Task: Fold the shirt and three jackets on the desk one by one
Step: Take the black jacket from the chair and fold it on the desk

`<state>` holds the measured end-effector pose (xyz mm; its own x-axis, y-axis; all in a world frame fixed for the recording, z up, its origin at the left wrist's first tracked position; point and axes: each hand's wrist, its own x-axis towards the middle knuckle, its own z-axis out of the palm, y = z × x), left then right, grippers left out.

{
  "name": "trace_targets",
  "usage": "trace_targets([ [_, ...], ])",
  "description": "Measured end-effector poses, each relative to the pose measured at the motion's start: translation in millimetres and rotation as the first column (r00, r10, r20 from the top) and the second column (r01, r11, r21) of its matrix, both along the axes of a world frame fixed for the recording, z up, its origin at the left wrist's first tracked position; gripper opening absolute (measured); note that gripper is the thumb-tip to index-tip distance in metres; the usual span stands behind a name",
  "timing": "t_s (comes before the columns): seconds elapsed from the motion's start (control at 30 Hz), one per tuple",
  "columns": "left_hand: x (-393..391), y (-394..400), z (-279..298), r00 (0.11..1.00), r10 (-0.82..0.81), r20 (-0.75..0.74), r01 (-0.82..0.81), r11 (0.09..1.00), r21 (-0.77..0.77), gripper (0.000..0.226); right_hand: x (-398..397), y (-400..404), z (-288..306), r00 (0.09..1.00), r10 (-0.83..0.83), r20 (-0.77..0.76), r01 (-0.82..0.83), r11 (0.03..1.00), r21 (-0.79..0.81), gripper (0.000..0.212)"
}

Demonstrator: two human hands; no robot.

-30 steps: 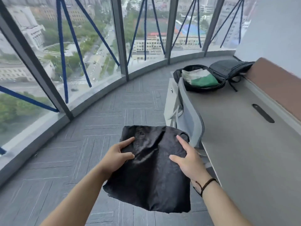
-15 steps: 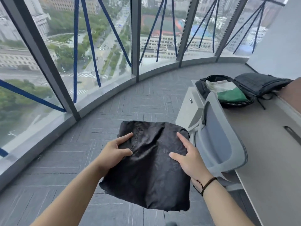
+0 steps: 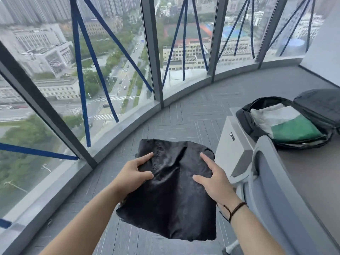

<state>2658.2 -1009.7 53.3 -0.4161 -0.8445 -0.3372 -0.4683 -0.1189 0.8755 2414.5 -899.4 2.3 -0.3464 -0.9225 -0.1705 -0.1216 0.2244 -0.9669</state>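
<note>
- The folded black jacket [image 3: 171,183] is held out in the air over the carpeted floor [image 3: 180,115], to the left of the tabletop [image 3: 312,173], and touches neither.
- It looks like thin, slightly glossy woven cloth, creased and limp. A stitched seam runs down its upper left part, and the bottom edge sags unevenly.
- By my judgement it is light and soft, with no stiffness of its own, and probably slick, so the layers could slide apart or the bundle could fall open if it is gripped at one corner only.
- The safest hold seems to be at both side edges at once, with thumbs on top and fingers underneath.
- The left hand [image 3: 133,174] grips the left edge: its thumb and forefinger lie spread on top, and the other fingers are hidden below the cloth.
- The right hand [image 3: 214,178] holds the right edge the same way, thumb and forefinger spread on top. A dark cord bracelet [image 3: 234,210] circles that wrist.
- To the right stands a grey office chair [image 3: 272,190] with a smooth moulded back, and beside it a white cabinet [image 3: 232,142].
- On the tabletop lies an open black backpack [image 3: 312,111] holding folded white and green cloth.
- Beyond is curved glass crossed with blue tape [image 3: 81,85].
</note>
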Motion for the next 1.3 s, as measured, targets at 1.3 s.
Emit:
trace_targets([
  [1.3,-659,-352,9,0.521,-0.814,-0.258,0.852,0.477,0.216,0.07,-434,-193,28,0.348,-0.935,-0.065,0.937,0.348,0.022,0.075],
])
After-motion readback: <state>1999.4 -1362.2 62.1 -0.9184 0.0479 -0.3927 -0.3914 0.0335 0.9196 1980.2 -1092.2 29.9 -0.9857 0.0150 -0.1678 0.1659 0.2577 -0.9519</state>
